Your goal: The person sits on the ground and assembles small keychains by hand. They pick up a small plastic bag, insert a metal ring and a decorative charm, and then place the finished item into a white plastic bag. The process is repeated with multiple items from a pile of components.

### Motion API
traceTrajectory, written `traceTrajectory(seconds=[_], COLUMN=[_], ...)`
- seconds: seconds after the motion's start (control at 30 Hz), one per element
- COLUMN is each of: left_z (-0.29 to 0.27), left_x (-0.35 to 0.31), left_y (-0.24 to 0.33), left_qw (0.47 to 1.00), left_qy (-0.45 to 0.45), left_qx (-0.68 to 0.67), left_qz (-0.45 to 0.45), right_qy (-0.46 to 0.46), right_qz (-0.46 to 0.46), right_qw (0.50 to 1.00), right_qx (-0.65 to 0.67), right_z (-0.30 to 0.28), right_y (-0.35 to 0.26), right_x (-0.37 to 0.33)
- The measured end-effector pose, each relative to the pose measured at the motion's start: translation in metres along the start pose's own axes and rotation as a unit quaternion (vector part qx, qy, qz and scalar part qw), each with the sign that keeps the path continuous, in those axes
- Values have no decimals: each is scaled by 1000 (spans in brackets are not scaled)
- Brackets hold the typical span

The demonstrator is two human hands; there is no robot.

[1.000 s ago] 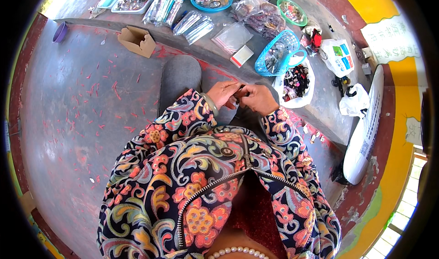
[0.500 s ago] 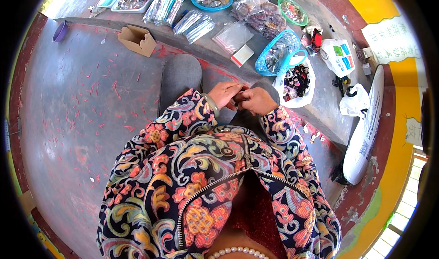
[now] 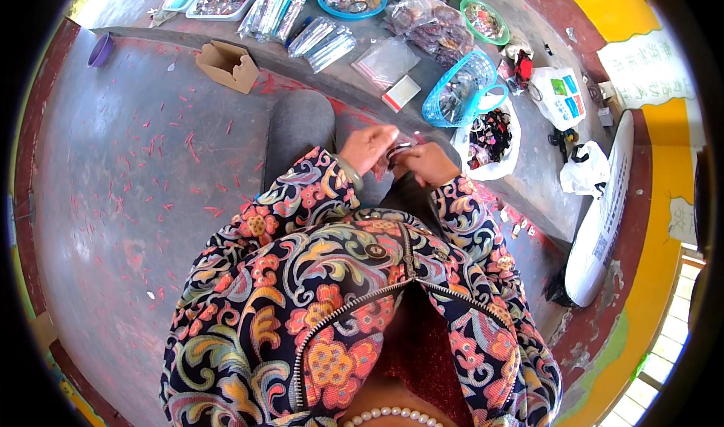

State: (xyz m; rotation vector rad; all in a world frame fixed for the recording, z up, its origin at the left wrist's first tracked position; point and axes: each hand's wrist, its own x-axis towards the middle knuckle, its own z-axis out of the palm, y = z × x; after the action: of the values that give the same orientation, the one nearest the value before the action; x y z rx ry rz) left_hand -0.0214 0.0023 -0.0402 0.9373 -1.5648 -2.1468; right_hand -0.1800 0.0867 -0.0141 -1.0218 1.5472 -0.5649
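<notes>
Above my lap, my left hand (image 3: 368, 148) and my right hand (image 3: 428, 164) are close together. A small dark looped item (image 3: 397, 150) with a pale glint is pinched in the right fingers; its exact kind is too small to tell. The left fingers are bent and closed, and what they grip is mostly hidden. Something thin and see-through shows around the fingertips, too blurred to name. Beyond the right hand stands a white bag (image 3: 513, 155) full of small dark and pink pieces, with a blue plastic basket (image 3: 435, 109) beside it.
On the raised ledge lie a white-and-red box (image 3: 400, 93), clear plastic bags (image 3: 386, 61), silvery packets (image 3: 322, 44) and several trays, including a blue round one (image 3: 352, 13). A cardboard box (image 3: 226, 66) sits on the floor at left. White bags (image 3: 558, 95) stand at right.
My hands have drawn slightly apart, the left fingers lifting and straightening a little. The dark looped item between them now shows more plainly.
</notes>
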Motion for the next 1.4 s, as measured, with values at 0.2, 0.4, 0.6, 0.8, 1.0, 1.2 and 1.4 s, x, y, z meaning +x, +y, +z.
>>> traceTrajectory(seconds=[0.2, 0.4, 0.6, 0.8, 1.0, 1.2, 1.4], left_z=[0, -1, -3, -1, 1, 0, -2], left_x=[1, 6, 10, 12, 4, 3, 1], left_y=[15, -10, -18, -21, -10, -6, -4], left_qw=[990, 966, 952, 951, 959, 982, 988], left_qy=[43, -70, -79, -86, -97, -112, -106], left_qx=[-124, -221, -273, -280, -255, -144, -101], left_qz=[-49, -116, -118, -99, -72, -42, -39], right_qy=[75, 101, 144, 170, 90, -17, -60], right_qz=[31, 21, 2, 3, 45, 81, 60], right_qw=[929, 931, 966, 971, 964, 924, 889], right_qx=[362, 349, 216, 168, 245, 373, 450], right_z=[-16, 2, 0, 2, -3, -5, -3], right_y=[14, 6, 18, 11, 18, 1, 4], right_x=[-5, -4, -2, -6, -4, -14, -15])
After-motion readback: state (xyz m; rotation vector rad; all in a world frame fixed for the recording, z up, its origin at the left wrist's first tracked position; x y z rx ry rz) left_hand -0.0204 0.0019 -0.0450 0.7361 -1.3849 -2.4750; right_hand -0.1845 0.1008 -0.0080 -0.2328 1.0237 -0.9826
